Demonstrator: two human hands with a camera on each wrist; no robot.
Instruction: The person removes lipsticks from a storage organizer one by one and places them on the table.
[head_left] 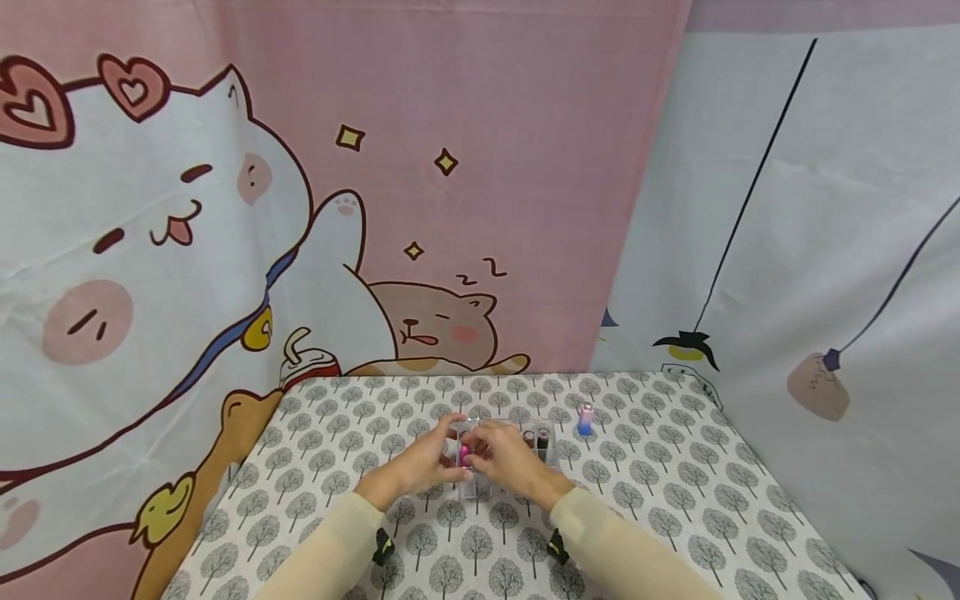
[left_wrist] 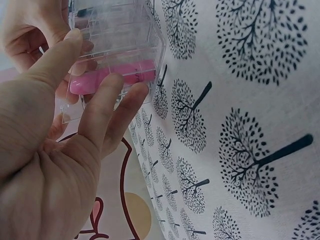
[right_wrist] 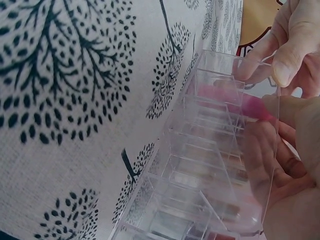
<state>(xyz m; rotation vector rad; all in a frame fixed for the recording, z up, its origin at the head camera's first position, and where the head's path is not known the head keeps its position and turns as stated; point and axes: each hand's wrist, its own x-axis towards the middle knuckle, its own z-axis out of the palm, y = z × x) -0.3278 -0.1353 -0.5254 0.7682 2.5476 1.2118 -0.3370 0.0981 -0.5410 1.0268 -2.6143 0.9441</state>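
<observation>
A clear plastic organizer (head_left: 471,492) with several compartments stands on the table in front of me. My left hand (head_left: 420,460) grips its left end, thumb at the near corner and fingers along the far side. A bright pink lipstick-like tube (left_wrist: 87,83) stands in the end compartment, seen through the clear wall in the left wrist view. My right hand (head_left: 513,460) reaches over the organizer and pinches the top of this pink tube (right_wrist: 254,106). Part of the organizer is hidden behind the right hand.
Dark-capped tubes (head_left: 542,440) stand in the organizer's right part. Beyond it to the right, a pink-and-blue small bottle (head_left: 585,419) stands upright on the tree-print tablecloth (head_left: 660,492). A cartoon-print curtain (head_left: 525,167) hangs behind the table.
</observation>
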